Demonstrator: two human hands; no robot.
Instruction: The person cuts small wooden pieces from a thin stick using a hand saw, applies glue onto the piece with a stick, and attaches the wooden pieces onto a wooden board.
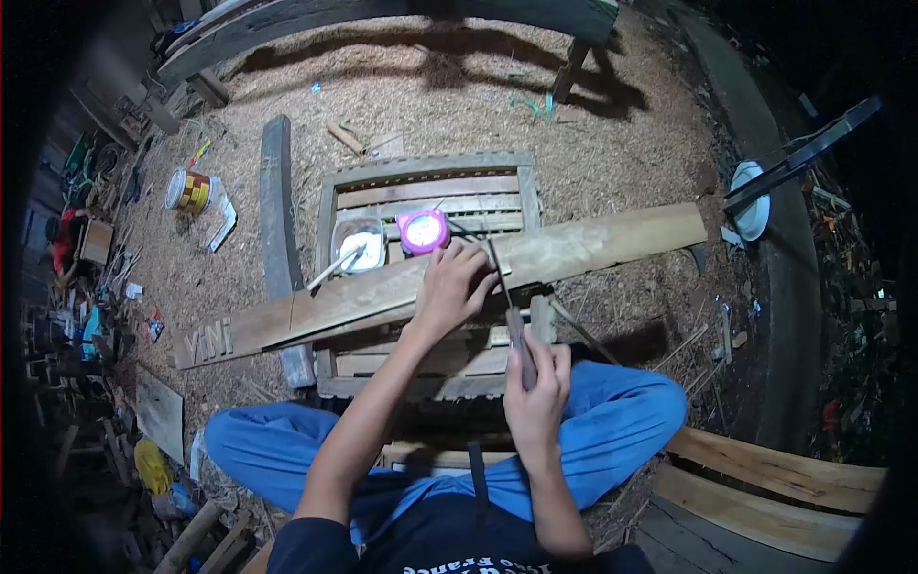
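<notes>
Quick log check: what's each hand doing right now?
Left hand: partly curled over the plank; whether it grips anything can't be told.
Right hand: closed, holding a slim handled tool.

At lower left, the letters (207,342) on the board (375,295) read "YINI" or perhaps "VINI"; at bottom centre, "France" stands on the dark shirt (411,538).

There are 2 hands (454,287) (535,387); 1 handled tool (517,330); 1 lettered board (566,251); 1 pink device (423,232); 1 square tub (380,256).
</notes>
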